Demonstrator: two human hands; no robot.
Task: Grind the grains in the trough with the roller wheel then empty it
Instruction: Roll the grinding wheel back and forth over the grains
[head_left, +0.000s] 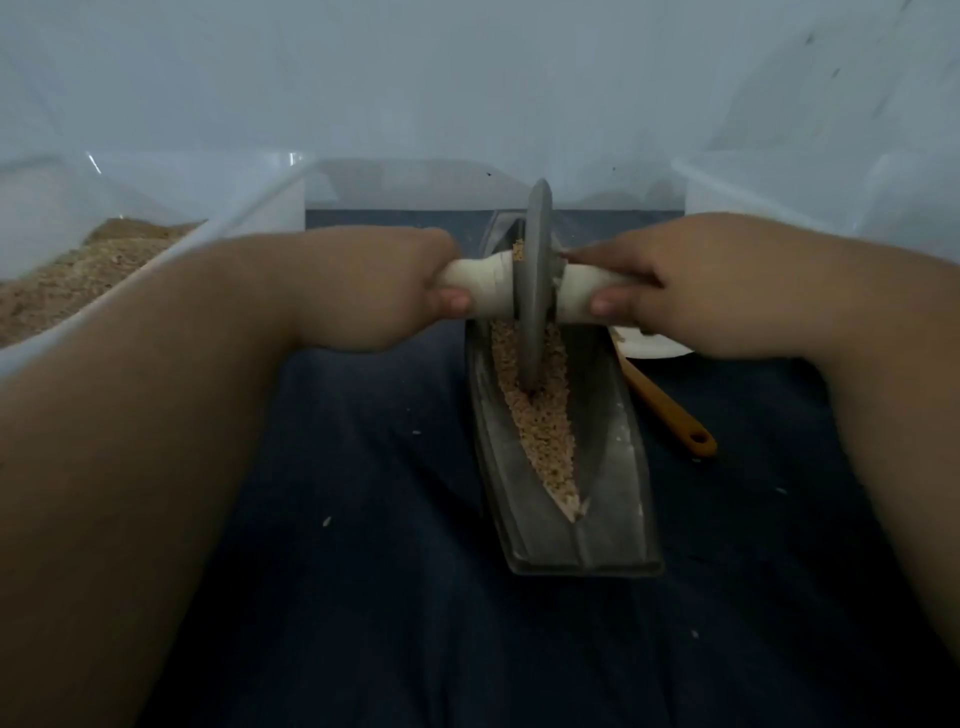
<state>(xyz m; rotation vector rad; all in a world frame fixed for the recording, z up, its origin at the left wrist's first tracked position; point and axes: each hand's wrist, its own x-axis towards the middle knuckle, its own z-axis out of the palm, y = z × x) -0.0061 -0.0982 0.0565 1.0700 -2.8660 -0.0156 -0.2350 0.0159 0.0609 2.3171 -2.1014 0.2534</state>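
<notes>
Left hand and right hand each grip a white handle of the grey disc roller wheel. It stands in the far half of the long grey boat-shaped trough on the dark blue cloth. Uneven pressure would likely tip the wheel, spilling pale grains over the rim. The wheel hides the trough's far tip, and dimness blurs how fine the grains are.

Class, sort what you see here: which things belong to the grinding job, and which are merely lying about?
In the job: roller wheel, gripped by left hand and right hand; trough; grains; clear tub of meal, probably.
Lying about: orange-handled tool; white dish; dark cloth.
</notes>
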